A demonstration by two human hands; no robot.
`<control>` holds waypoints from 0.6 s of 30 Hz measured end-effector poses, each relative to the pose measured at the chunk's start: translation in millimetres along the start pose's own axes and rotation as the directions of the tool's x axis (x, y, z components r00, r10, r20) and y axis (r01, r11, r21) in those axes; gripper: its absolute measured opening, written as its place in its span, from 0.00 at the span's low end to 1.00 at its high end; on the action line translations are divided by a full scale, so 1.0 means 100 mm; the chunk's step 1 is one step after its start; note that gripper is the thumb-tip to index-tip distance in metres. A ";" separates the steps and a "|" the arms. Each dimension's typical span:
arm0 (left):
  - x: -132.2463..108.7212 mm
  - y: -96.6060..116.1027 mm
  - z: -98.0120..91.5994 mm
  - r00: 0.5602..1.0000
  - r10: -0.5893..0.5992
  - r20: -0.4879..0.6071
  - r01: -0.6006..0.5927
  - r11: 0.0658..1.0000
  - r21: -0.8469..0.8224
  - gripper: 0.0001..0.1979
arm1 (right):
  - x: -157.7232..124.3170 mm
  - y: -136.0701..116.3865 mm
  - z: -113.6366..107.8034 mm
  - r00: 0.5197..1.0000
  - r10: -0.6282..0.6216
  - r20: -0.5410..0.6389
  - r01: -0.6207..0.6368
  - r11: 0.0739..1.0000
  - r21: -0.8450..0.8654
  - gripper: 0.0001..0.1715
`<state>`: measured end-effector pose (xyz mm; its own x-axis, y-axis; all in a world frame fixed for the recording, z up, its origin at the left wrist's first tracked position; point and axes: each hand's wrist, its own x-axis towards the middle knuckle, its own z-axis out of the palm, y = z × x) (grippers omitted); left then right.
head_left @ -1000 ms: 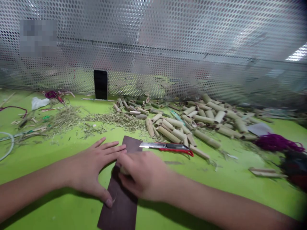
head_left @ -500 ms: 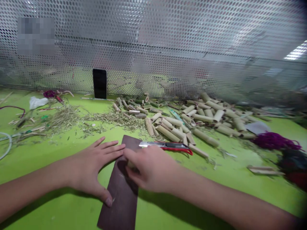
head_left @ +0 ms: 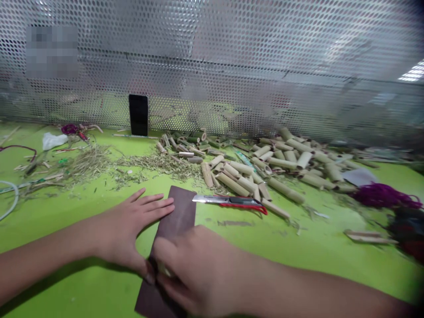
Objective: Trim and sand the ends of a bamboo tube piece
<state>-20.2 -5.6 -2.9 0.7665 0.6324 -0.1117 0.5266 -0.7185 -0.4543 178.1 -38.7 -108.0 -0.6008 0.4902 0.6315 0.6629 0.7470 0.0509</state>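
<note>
A dark brown strip of sandpaper [head_left: 180,210] lies flat on the green table. My left hand [head_left: 121,229] rests with fingers spread over its left edge, fingertips and thumb touching the strip. Above the lower part of the sandpaper, my right hand [head_left: 202,271] is closed around a small pale bamboo piece [head_left: 164,270], pressed down on the strip. Most of that piece is hidden by the fingers. Just past the strip's far right corner lies a red and black utility knife [head_left: 230,201], its blade out and pointing left.
Cut bamboo tubes [head_left: 281,163] are heaped at the back right, with shavings [head_left: 159,165] left of them. A phone [head_left: 138,115] stands against a perforated metal screen [head_left: 205,79]. Purple string [head_left: 384,194] lies at the right and white plastic [head_left: 54,140] at the left.
My right hand has slid down the sandpaper towards me with the bamboo piece, uncovering the strip's upper part. My left hand stays in place.
</note>
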 end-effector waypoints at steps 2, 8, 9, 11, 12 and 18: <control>0.00 0.00 0.00 1.000 -0.004 0.010 0.004 1.000 -0.010 0.61 | -0.02 0.02 -0.02 0.998 -0.023 0.055 0.024 1.000 -0.015 0.11; 0.00 0.01 -0.01 1.000 -0.024 0.012 0.024 1.000 -0.010 0.60 | 0.00 0.03 -0.02 0.986 0.149 -0.078 -0.154 0.986 -0.063 0.10; 0.01 0.01 -0.01 1.000 -0.023 0.011 0.024 1.000 -0.014 0.60 | -0.01 0.02 -0.02 0.998 0.055 -0.026 -0.056 0.998 -0.017 0.10; 0.01 0.01 -0.01 1.000 -0.013 0.009 0.014 1.000 -0.018 0.60 | -0.02 0.01 -0.04 0.994 -0.086 0.068 0.081 0.994 0.074 0.10; 0.01 0.01 -0.01 1.000 -0.010 0.009 0.010 1.000 -0.017 0.60 | -0.03 0.03 -0.05 0.993 -0.085 0.083 0.078 0.993 0.087 0.10; 0.01 0.01 -0.02 0.999 -0.023 0.022 0.023 1.000 0.009 0.60 | 0.02 0.12 -0.02 0.996 -0.019 -0.084 0.015 0.999 -0.049 0.07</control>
<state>-18.1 -6.3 -1.8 0.7460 0.6550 -0.1207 0.5406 -0.7013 -0.4646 186.0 -30.1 -104.4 -0.5739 0.4364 0.6930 0.6746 0.7316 0.0980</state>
